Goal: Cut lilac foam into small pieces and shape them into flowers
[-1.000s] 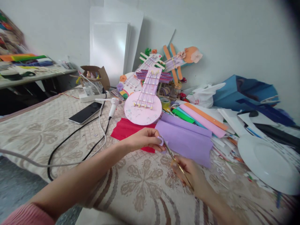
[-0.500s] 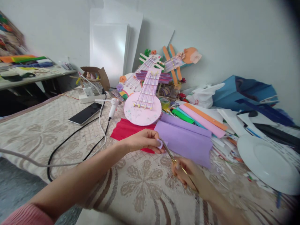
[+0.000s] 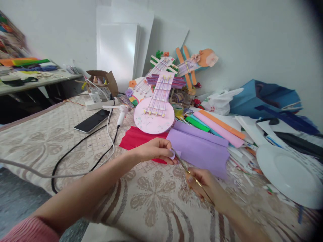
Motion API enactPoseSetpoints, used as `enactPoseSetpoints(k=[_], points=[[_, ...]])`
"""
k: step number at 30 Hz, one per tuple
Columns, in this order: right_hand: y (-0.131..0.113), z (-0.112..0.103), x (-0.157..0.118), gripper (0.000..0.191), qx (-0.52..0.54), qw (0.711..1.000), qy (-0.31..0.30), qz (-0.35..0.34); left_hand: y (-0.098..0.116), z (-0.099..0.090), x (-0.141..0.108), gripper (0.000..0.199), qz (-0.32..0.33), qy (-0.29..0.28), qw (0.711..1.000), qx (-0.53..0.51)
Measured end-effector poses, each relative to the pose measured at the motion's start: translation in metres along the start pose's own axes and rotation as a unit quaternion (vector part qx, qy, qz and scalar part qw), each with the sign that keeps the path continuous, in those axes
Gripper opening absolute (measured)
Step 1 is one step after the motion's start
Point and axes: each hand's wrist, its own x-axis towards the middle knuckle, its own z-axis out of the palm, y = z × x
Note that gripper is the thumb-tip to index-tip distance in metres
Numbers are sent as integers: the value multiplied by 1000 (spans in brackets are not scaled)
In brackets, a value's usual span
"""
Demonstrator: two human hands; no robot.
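Observation:
Between the thumb and fingers of my left hand (image 3: 161, 150) is a small piece of purple paper (image 3: 178, 154). My right hand (image 3: 202, 181) grips gold-handled scissors (image 3: 185, 167), their blades reaching up to the paper at my left fingertips. How far the blades are parted I cannot make out. Behind my hands lie a purple crepe paper sheet (image 3: 202, 151) and a red crepe paper sheet (image 3: 137, 137), partly covered by my left hand. Just beyond them leans a pink paper guitar (image 3: 153, 119) with purple strings.
A phone (image 3: 92, 121) and a white glue gun (image 3: 122, 115) lie at the left, with cables crossing the patterned cloth. Coloured paper rolls (image 3: 219, 127), a white plate (image 3: 287, 174) and paper scraps crowd the right. A blue bag (image 3: 264, 99) stands behind.

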Motion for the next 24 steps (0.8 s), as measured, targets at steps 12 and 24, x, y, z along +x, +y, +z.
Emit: enactPoseSetpoints(k=[12,24], points=[[-1,-1,0,43,-8,1000,11,9,-3,-3,1,17,3,-3,1000,6],[-6,11,-3,47,122,992,2,-12,-5,10,0,19,66,75,995,-5]])
